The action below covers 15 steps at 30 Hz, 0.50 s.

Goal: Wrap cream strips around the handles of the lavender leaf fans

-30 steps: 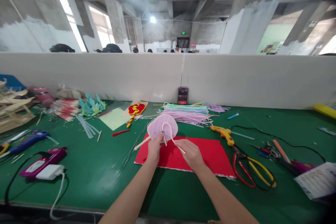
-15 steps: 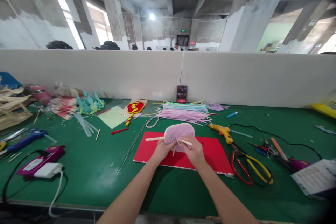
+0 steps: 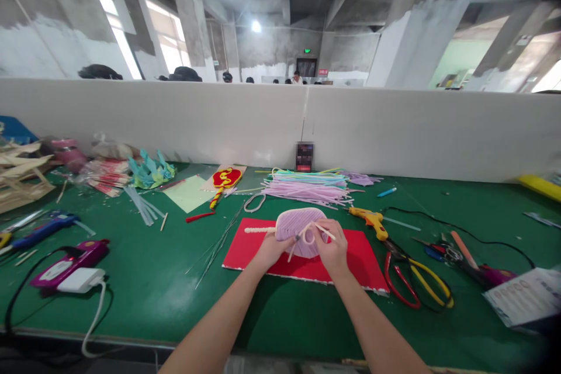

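Note:
Between my hands is a purple fan-shaped piece (image 3: pixel 298 222) made of pipe cleaners, edged in cream, with a twisted cream handle (image 3: pixel 259 229) pointing left. My left hand (image 3: pixel 272 250) is closed on its lower left side, thumb lying across the front. My right hand (image 3: pixel 333 247) pinches a cream pipe cleaner (image 3: pixel 325 231), which curls into a small loop over the front of the purple piece. Under both hands lies a red board (image 3: pixel 359 257) with a ragged white edge.
Behind the board lies a bundle of pastel pipe cleaners (image 3: pixel 307 190), beside a finished red and yellow fan (image 3: pixel 227 177). On the right are a yellow glue gun (image 3: pixel 370 221), pliers (image 3: pixel 416 280) and scissors (image 3: pixel 447 251). A purple power strip (image 3: pixel 70 266) sits at left.
My right hand has shifted slightly right and drawn the cream pipe cleaner into a visible loop. My left hand keeps its hold on the purple piece.

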Motion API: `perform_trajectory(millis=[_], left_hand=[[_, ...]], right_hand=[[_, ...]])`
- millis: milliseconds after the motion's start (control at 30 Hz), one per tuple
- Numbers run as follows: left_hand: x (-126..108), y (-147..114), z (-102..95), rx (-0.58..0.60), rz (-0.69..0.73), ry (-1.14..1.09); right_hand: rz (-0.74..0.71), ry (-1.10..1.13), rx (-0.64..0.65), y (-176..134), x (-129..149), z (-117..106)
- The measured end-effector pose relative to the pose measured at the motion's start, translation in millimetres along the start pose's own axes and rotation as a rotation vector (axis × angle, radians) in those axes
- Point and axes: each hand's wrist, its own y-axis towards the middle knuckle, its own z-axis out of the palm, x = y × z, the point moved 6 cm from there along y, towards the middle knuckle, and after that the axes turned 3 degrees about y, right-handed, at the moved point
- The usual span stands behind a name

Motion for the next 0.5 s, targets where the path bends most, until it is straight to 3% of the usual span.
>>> perform_trajectory(millis=[133, 300, 500], left_hand=[[4, 1, -1.8, -0.035, -0.052, -0.028], [2, 2, -4.5, -0.104, -0.067, -0.238], [12, 4, -8.6, -0.185, -0.135, -0.437]], right_hand=[[0.008, -0.001, -0.013, 1, -1, -1], [0.009, 0.004, -0.016, 1, 0, -2], [-0.046, -0.012, 0.072, 0, 5, 3]])
